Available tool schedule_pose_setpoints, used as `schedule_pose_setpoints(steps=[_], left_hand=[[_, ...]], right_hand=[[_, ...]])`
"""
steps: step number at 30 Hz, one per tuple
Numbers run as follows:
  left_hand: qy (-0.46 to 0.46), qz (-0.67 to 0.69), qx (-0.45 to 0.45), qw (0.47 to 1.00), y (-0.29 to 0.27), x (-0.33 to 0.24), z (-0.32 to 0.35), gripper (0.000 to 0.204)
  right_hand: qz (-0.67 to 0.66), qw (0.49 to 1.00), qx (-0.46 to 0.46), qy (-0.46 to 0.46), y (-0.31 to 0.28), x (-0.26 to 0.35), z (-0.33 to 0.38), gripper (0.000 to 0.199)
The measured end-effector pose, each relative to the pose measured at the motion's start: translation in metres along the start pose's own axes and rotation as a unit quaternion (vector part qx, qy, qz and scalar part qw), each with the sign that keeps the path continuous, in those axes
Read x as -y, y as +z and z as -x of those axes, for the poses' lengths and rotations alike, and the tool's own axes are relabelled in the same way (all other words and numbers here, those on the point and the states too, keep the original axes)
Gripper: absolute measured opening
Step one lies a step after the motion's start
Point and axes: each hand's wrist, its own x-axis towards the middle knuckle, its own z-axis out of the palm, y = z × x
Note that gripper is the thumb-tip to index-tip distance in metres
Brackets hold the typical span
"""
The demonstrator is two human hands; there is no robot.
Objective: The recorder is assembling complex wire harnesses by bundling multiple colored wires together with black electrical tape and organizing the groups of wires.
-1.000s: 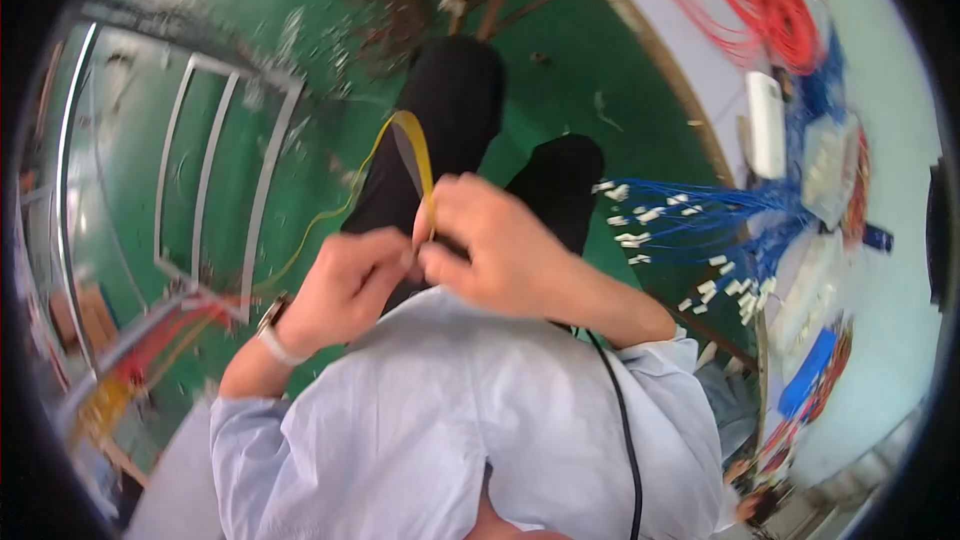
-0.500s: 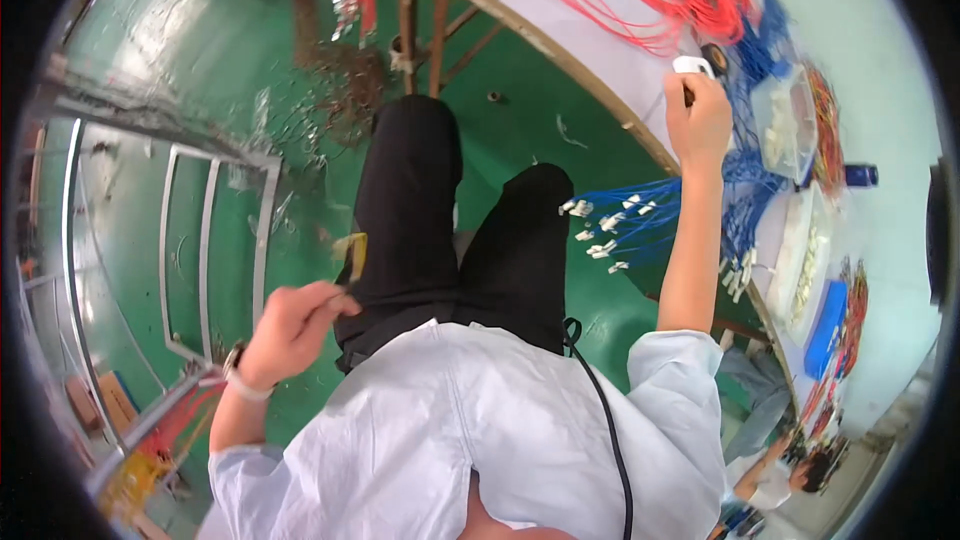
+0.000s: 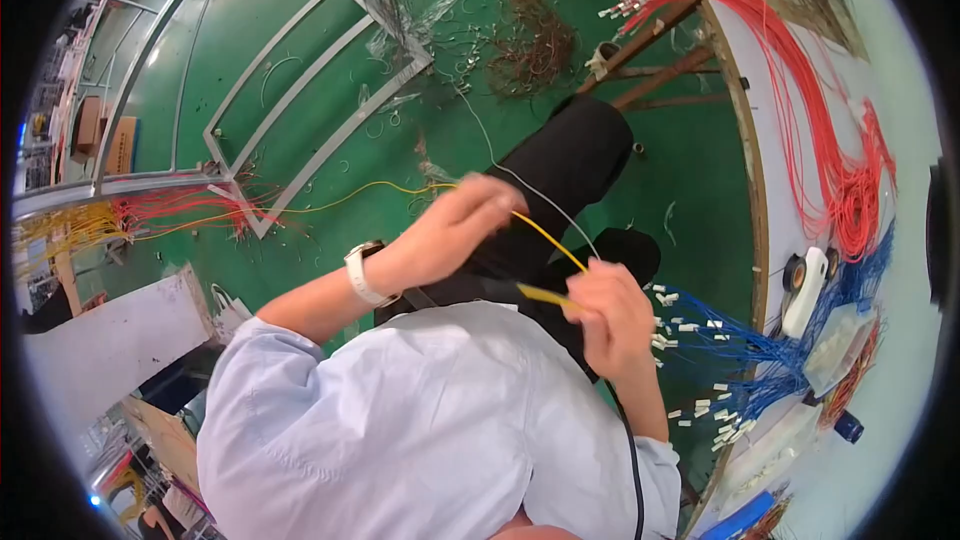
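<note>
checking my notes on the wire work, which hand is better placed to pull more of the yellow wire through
Left, probably. The left hand pinches the yellow wire on the side where it trails off across the green floor, so it can draw slack. The right hand only grips the wire's near end.

- The yellow wire (image 3: pixel 548 240) has a smooth, slightly glossy plastic sheath.
- The shirt (image 3: pixel 420 420) is pale blue woven cloth, matt and softly creased.
- The trousers (image 3: pixel 570 160) are matt black cloth.
- The watch strap (image 3: pixel 357 274) looks like smooth white plastic or rubber.
- The floor (image 3: pixel 300 60) is green paint with a dull sheen, scuffed.
- The frame (image 3: pixel 310 80) lying on it is bare grey metal.
- The red wires (image 3: pixel 800 80) and blue wires (image 3: pixel 760 340) have smooth plastic sheaths.
- The table top (image 3: pixel 780 140) is matt white, on wooden legs.
</note>
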Motion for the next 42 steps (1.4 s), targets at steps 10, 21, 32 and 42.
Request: schedule_pose_setpoints(steps=[10,21,32,42], left_hand=[[-0.33,0.496,-0.151,0.789,-0.126,0.215,-0.174,0.066],[0.261,-0.344,0.211,0.877,0.059,0.055,-0.074,0.022],[0.334,-0.244,0.244,0.877,0.049,0.092,-0.055,0.016],[-0.135,0.412,0.219,0.874,-0.03,0.093,-0.126,0.048]], right_hand=[[-0.649,0.756,0.031,0.08,-0.101,0.037,0.063,0.032],[-0.445,0.824,-0.031,0.351,0.031,-0.104,-0.049,0.044],[-0.455,0.763,0.097,0.449,0.055,-0.076,-0.047,0.027],[-0.499,0.72,0.017,0.482,0.021,-0.06,0.027,0.031]])
